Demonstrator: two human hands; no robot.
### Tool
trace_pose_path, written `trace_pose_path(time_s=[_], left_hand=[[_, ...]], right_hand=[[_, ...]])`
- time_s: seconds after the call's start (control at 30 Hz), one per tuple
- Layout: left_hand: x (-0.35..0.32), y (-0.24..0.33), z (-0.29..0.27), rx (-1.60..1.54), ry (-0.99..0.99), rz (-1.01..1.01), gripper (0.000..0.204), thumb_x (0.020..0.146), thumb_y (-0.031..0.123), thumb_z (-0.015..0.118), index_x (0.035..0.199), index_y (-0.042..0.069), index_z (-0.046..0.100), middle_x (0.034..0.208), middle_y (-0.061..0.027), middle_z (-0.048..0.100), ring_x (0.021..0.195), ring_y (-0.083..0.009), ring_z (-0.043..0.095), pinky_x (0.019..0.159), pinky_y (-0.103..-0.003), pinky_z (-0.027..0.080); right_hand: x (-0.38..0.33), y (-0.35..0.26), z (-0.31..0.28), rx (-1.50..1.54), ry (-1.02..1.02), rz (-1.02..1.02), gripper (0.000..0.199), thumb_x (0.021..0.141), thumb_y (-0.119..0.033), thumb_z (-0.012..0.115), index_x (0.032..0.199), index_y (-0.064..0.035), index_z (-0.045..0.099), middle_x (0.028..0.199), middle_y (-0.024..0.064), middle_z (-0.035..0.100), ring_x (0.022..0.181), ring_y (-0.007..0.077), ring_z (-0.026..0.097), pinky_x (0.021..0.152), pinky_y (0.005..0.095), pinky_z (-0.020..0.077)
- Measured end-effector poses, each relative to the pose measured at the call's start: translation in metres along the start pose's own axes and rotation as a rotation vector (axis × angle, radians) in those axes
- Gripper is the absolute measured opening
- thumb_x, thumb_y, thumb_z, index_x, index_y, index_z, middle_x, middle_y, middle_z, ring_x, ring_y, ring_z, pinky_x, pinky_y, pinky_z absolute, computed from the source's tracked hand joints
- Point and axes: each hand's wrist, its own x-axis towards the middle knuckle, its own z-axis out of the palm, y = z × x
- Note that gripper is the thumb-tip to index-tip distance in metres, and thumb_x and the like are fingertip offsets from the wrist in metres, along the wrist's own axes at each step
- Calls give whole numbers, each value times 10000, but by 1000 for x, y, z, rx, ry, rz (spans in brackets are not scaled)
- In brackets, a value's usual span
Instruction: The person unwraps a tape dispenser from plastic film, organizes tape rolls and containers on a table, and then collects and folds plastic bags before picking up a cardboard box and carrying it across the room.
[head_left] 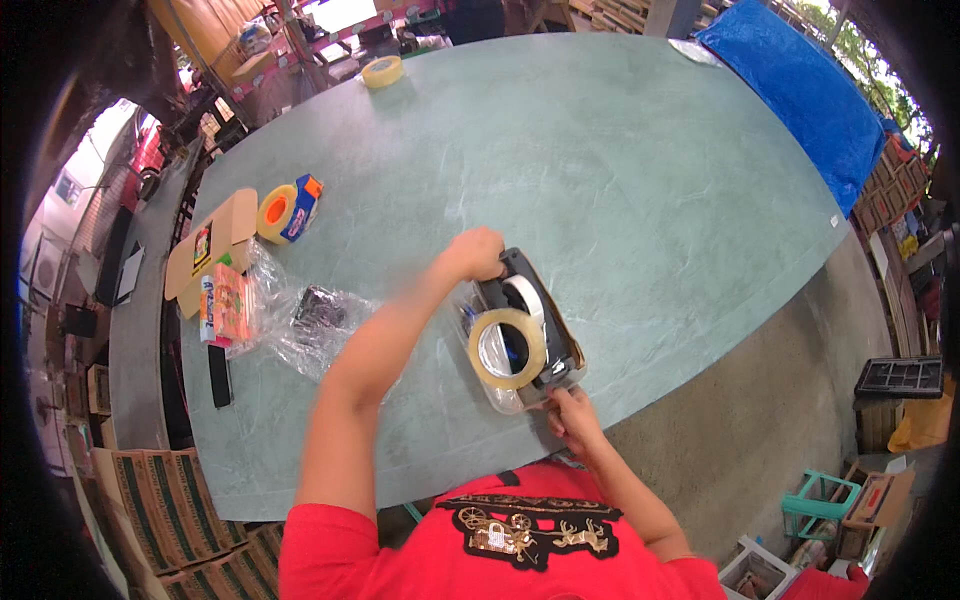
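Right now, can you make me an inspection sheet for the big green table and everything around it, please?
Surface: green tabletop, with pale scuff marks.
Things in hand: black dispenser, wide tape roll and clear plastic packaging, grouped together.
Clutter: crumpled clear wrap, cardboard piece, orange-centred tape roll, colourful box, black strip; another roll near the far edge.
Grips: left hand at the dispenser's far end, right hand at the packaging's near edge; exact hold unclear.
Cables: nothing seen.
Surroundings: blue tarp, teal stool, black slatted tray, brown boxes.
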Motion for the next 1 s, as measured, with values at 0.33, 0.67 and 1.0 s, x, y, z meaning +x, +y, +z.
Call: trace_pose_path(time_s=[0.33,0.67,1.0], left_hand=[[-65,-2,-75,180,487,126,263,669,195,537,888,61,593,813,-173,569,828,-314,532,754,-386,409],[-231,-55,-159,342,1231,39,284,680,91,498,954,52,559,875,-169,563,826,-312,541,733,-366,432],[-354,-176,-59,218,420,-452,246,598,95,598,833,25,592,758,-179,557,755,-336,526,672,-407,418]], right_hand=[[11,-4,-2,7,-115,-50,164,770,-112,362,694,27,403,706,247,578,296,99,301,290,245,262],[37,-8,33,104,-192,-119,210,809,-164,374,717,20,417,736,243,581,320,72,291,322,221,264],[41,-44,27,-645,-89,-594,304,795,-285,507,811,4,601,647,78,615,461,84,480,447,240,384]])
